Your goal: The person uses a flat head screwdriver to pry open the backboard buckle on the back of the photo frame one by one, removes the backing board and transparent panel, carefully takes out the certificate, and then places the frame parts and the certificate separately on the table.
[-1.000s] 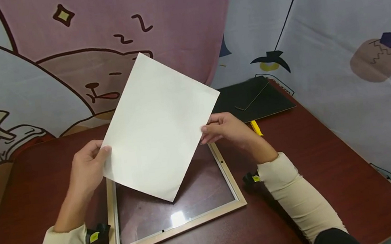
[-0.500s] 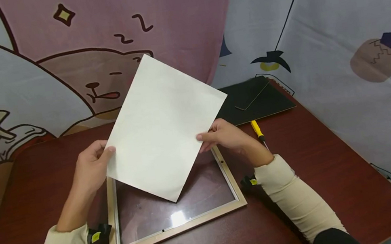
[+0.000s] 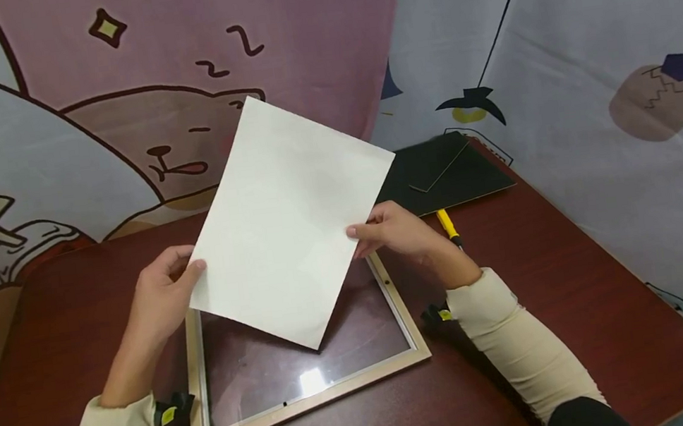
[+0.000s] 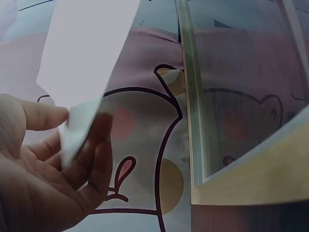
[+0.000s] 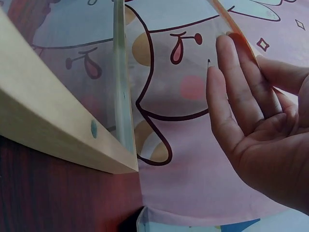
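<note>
A blank white sheet (image 3: 291,219) is held up tilted, one corner pointing down over the picture frame. My left hand (image 3: 156,296) pinches its left edge between thumb and fingers; the left wrist view shows the sheet (image 4: 91,43) passing between them. On the opposite edge, my right hand (image 3: 398,234) grips with the thumb on the front face and the fingers behind. The right wrist view catches the sheet's edge-on side (image 5: 236,29) at that hand. Below lies a light wooden picture frame (image 3: 337,389) with a clear pane (image 3: 357,339), its far part hidden by the sheet.
Behind my right hand, a black board (image 3: 446,179) lies at the table's back right. A yellow-handled screwdriver (image 3: 448,225) sits in front of it, partly covered by my right arm. The reddish-brown table (image 3: 585,325) meets a cartoon-printed cloth (image 3: 307,39) at the back.
Both hands have shifted the sheet slightly to the right above the frame. The right thumb moved farther onto the sheet, then back toward its edge. More of the screwdriver shows now.
</note>
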{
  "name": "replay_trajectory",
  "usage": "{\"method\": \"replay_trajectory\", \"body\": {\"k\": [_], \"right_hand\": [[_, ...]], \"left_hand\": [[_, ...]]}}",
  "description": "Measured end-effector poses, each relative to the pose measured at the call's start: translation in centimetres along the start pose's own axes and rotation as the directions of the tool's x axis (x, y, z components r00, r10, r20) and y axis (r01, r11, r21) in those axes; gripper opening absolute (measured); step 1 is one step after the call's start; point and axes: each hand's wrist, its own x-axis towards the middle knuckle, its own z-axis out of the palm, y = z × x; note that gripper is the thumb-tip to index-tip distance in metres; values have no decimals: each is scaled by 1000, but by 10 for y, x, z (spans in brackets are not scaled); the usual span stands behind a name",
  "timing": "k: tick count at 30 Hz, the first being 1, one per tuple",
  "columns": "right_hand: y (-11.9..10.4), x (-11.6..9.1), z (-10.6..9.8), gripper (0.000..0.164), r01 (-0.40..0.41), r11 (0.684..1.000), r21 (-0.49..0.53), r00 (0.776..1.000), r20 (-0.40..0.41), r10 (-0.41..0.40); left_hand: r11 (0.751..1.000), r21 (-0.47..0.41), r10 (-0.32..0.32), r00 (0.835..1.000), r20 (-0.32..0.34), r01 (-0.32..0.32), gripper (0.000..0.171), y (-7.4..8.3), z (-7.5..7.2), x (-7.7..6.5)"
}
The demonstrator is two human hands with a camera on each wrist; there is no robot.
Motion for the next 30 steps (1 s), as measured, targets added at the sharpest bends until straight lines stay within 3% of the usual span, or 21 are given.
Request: {"method": "replay_trajectory", "body": {"k": [6,13,17,20,24,30], "right_hand": [[-3,-1,-2,29,35,995,92,995,-100,-26],[-7,-3,-3,36,51,989,140,981,-192,-24],[-10,-6,-2,35,101,992,75,957,-278,-77],[-12,-8,1,34,156,987,-45,918,-362,-161],[-13,-8,6,32,258,942,-215,859,-394,-326],[-14,-7,17,36,432,809,-399,784,-277,-555]], "left_hand": [[997,76,24,1000,-18,-22,34,-1,-1,-1],[996,79,43,999,-15,-41,35,-2,-2,-2],[996,69,56,998,-4,-55,36,-2,-2,-2],[997,50,58,998,7,-59,40,-2,-1,-2],[995,14,96,995,20,-96,45,-1,0,0],[982,-55,185,981,51,-182,45,2,-2,-2]]}}
